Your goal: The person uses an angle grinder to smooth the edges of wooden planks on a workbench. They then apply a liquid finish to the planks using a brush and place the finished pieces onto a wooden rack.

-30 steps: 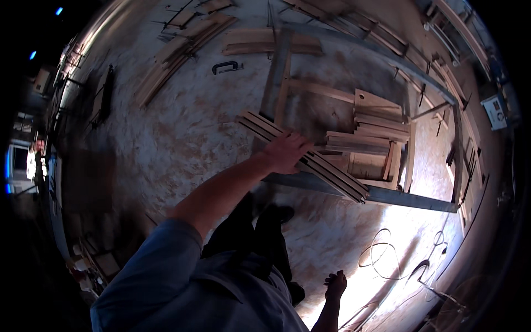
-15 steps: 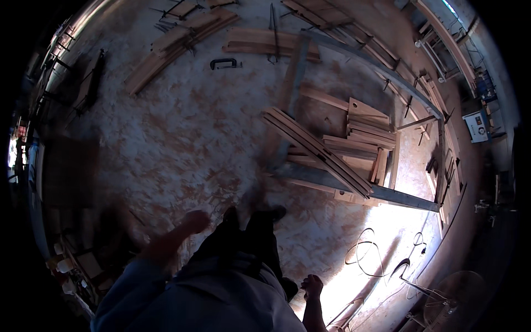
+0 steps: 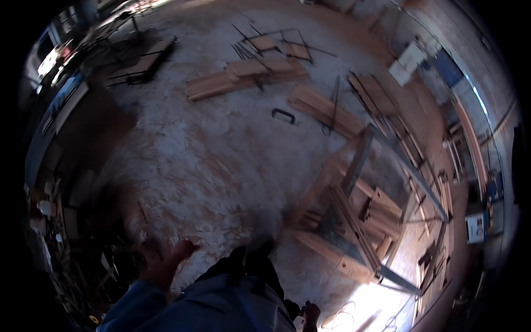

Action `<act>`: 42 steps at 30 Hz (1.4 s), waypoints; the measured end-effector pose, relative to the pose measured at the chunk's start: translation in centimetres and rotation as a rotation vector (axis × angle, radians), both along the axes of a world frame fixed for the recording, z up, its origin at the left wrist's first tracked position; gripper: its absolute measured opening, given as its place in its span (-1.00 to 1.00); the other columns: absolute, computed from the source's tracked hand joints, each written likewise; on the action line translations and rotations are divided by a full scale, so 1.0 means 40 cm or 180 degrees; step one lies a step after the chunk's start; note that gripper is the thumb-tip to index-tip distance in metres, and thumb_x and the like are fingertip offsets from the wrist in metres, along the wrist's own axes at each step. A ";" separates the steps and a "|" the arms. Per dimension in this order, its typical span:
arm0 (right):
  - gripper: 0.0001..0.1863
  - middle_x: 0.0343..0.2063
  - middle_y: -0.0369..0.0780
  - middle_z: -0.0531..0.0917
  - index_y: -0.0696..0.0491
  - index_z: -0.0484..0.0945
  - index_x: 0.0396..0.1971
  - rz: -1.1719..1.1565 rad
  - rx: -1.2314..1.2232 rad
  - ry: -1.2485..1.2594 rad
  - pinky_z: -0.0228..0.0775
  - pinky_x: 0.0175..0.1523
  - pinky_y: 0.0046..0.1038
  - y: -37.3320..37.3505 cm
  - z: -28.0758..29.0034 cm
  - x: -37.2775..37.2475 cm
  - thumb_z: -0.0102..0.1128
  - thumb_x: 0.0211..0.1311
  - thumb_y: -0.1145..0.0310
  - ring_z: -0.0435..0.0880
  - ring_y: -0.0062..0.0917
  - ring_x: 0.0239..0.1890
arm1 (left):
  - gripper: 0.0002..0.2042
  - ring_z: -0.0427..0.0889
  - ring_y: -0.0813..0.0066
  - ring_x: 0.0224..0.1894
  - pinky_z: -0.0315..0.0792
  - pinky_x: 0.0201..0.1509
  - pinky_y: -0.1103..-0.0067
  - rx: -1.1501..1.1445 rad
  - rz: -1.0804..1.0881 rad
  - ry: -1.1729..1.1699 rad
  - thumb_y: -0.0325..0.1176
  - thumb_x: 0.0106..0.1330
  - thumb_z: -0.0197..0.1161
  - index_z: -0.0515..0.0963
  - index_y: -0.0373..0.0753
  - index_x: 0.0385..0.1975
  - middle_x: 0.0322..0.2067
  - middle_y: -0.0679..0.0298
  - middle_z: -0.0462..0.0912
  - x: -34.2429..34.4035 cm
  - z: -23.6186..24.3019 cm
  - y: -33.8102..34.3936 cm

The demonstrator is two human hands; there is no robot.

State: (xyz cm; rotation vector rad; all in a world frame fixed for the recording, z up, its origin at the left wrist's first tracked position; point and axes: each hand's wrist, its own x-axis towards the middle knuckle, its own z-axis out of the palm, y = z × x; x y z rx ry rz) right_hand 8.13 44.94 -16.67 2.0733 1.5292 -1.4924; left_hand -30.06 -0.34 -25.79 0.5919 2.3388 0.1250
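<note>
Well left of the metal frame (image 3: 358, 160), the left hand (image 3: 187, 248) is blurred; the right hand (image 3: 311, 311), dark, is nearer, lower left; both apart, grips impossible to tell; wooden strips (image 3: 354, 228) cross the frame, partly hiding boards (image 3: 383, 223).

Strips (image 3: 355, 229) across frame (image 3: 358, 160) at right, clamp (image 3: 284, 112) left of frame, boards (image 3: 221, 83) beyond clamp

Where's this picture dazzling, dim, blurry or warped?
Head view: white glare washes out the pale, brown-mottled floor below the grey metal frame; head view: the bare left hand looks dim and soft-edged; head view: the scene curves and darkens to black toward its rim.
</note>
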 end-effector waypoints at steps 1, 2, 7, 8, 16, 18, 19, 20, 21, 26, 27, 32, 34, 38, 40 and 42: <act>-0.68 -0.65 -0.16 0.60 0.20 0.53 -0.51 0.0108 0.0069 0.0064 0.53 -0.62 -0.36 0.019 0.001 -0.030 0.12 0.26 0.22 0.65 -0.41 -0.67 | -0.58 0.66 -0.02 -0.14 0.50 -0.02 0.18 -0.0081 0.0455 -0.0246 0.05 0.35 0.11 0.68 -0.21 -0.24 -0.25 0.01 0.68 0.004 0.016 0.047; -0.66 -0.65 -0.15 0.60 0.21 0.53 -0.53 0.0212 0.0131 0.0112 0.51 -0.64 -0.35 0.041 0.000 -0.058 0.12 0.26 0.22 0.64 -0.41 -0.68 | -0.49 0.64 -0.04 -0.12 0.48 0.03 0.21 -0.0066 0.0825 -0.0389 0.16 0.30 0.15 0.69 -0.24 -0.31 -0.21 0.00 0.68 0.021 0.029 0.089; -0.72 -0.65 -0.17 0.56 0.26 0.53 -0.49 0.0436 0.0259 0.0479 0.45 -0.67 -0.38 0.156 -0.031 -0.227 0.08 0.30 0.34 0.58 -0.46 -0.72 | -0.50 0.66 -0.04 -0.14 0.51 -0.04 0.19 0.0078 0.0676 -0.0602 0.15 0.31 0.14 0.68 -0.24 -0.32 -0.25 0.02 0.69 0.067 0.062 0.150; -0.71 -0.63 -0.20 0.57 0.20 0.54 -0.48 0.0509 0.0261 0.0736 0.44 -0.62 -0.40 0.177 -0.026 -0.261 0.09 0.33 0.28 0.56 -0.49 -0.68 | -0.51 0.66 -0.03 -0.15 0.51 -0.05 0.18 -0.0002 0.0653 -0.0634 0.15 0.31 0.13 0.68 -0.24 -0.32 -0.25 0.02 0.69 0.072 0.063 0.146; -0.79 -0.59 -0.23 0.57 0.13 0.55 -0.42 0.1750 0.0388 0.1207 0.40 -0.49 -0.39 0.245 0.091 -0.613 0.05 0.32 0.31 0.50 -0.54 -0.61 | -0.56 0.67 -0.01 -0.18 0.52 -0.08 0.20 -0.0060 0.2082 -0.0447 0.12 0.22 0.26 0.70 -0.20 -0.35 -0.29 0.01 0.71 0.019 0.113 0.065; -0.83 -0.49 -0.17 0.59 0.18 0.54 -0.33 0.1985 0.0415 0.1228 0.43 -0.48 -0.39 0.232 0.084 -0.707 0.06 0.26 0.39 0.56 -0.50 -0.54 | -0.58 0.67 0.00 -0.16 0.53 -0.06 0.21 -0.0048 0.2306 -0.0393 0.10 0.21 0.26 0.70 -0.19 -0.32 -0.27 0.02 0.71 0.020 0.131 0.048; -0.84 -0.51 -0.18 0.58 0.20 0.54 -0.34 0.2201 0.0542 0.1341 0.45 -0.52 -0.41 0.216 0.069 -0.758 0.07 0.27 0.40 0.57 -0.51 -0.57 | -0.59 0.67 -0.01 -0.14 0.53 -0.04 0.21 -0.0022 0.2424 -0.0377 0.09 0.22 0.26 0.70 -0.18 -0.29 -0.24 0.03 0.72 0.038 0.136 0.041; -0.84 -0.54 -0.18 0.58 0.21 0.54 -0.34 0.2410 0.0660 0.1442 0.46 -0.56 -0.42 0.199 0.052 -0.811 0.08 0.28 0.42 0.59 -0.52 -0.59 | -0.59 0.67 -0.01 -0.12 0.53 -0.01 0.21 -0.0025 0.2530 -0.0382 0.08 0.22 0.25 0.69 -0.17 -0.25 -0.22 0.04 0.72 0.056 0.134 0.032; -0.84 -0.56 -0.18 0.57 0.23 0.54 -0.35 0.2584 0.0749 0.1530 0.47 -0.60 -0.43 0.179 0.039 -0.864 0.08 0.29 0.43 0.60 -0.53 -0.62 | -0.61 0.67 0.00 -0.12 0.53 -0.01 0.22 -0.0042 0.2572 -0.0299 0.06 0.20 0.28 0.70 -0.16 -0.27 -0.22 0.05 0.72 0.078 0.125 0.020; -0.89 -0.55 -0.26 0.52 0.18 0.47 -0.24 0.2387 -0.0065 0.2344 0.39 -0.58 -0.53 0.051 0.047 -1.192 0.05 0.24 0.57 0.48 -0.64 -0.63 | -0.62 0.65 0.09 0.01 0.53 0.07 0.28 -0.0074 0.2746 -0.0859 -0.03 0.16 0.30 0.69 -0.12 -0.13 -0.07 0.11 0.70 0.216 -0.023 -0.091; -0.89 -0.58 -0.29 0.50 0.18 0.45 -0.24 0.2411 -0.0183 0.2619 0.34 -0.61 -0.55 0.023 0.057 -1.258 0.02 0.23 0.60 0.43 -0.65 -0.67 | -0.67 0.66 0.08 -0.01 0.54 0.05 0.28 -0.0189 0.2639 -0.1042 -0.13 0.16 0.24 0.70 -0.15 -0.15 -0.09 0.09 0.70 0.221 -0.070 -0.122; -0.80 -0.39 -0.07 0.62 0.21 0.54 -0.21 0.4580 0.2321 0.2746 0.45 -0.30 -0.28 -0.011 0.034 -1.554 0.08 0.21 0.46 0.59 -0.34 -0.39 | -0.67 0.67 0.08 -0.06 0.55 0.00 0.26 -0.0532 0.2476 -0.1296 -0.08 0.19 0.17 0.72 -0.11 -0.22 -0.14 0.10 0.71 -0.008 -0.246 -0.242; -0.77 -0.31 -0.01 0.65 0.21 0.57 -0.19 0.4988 0.2722 0.2193 0.46 -0.20 -0.15 0.014 -0.034 -1.606 0.07 0.18 0.46 0.63 -0.22 -0.28 | -0.69 0.68 0.07 -0.09 0.55 -0.01 0.26 -0.0294 0.2929 -0.1059 -0.11 0.20 0.16 0.73 -0.12 -0.23 -0.17 0.08 0.72 -0.198 -0.214 -0.279; -0.85 -0.39 -0.06 0.66 0.12 0.57 -0.44 0.6111 0.1525 0.0729 0.42 -0.29 -0.14 0.135 -0.199 -1.660 0.03 0.21 0.41 0.63 -0.24 -0.34 | -0.74 0.68 0.04 -0.11 0.55 -0.02 0.27 0.0910 0.3674 -0.0164 -0.18 0.23 0.17 0.72 -0.14 -0.25 -0.20 0.06 0.72 -0.653 -0.017 -0.394; -0.81 -0.49 -0.08 0.64 0.06 0.53 -0.52 0.5668 0.0296 -0.0306 0.41 -0.33 -0.14 0.168 -0.254 -1.722 0.00 0.25 0.37 0.62 -0.25 -0.42 | -0.74 0.68 0.04 -0.11 0.55 -0.01 0.27 0.1222 0.3736 0.0179 -0.17 0.24 0.17 0.70 -0.12 -0.22 -0.19 0.07 0.72 -0.843 0.093 -0.466; -0.77 -0.50 -0.13 0.62 0.07 0.54 -0.44 0.4794 -0.0137 -0.0364 0.44 -0.39 -0.21 0.135 -0.293 -1.831 0.03 0.30 0.25 0.60 -0.31 -0.47 | -0.74 0.67 0.06 -0.10 0.54 -0.01 0.27 0.1342 0.3754 0.0444 -0.18 0.26 0.16 0.67 -0.10 -0.17 -0.18 0.09 0.71 -1.000 0.179 -0.522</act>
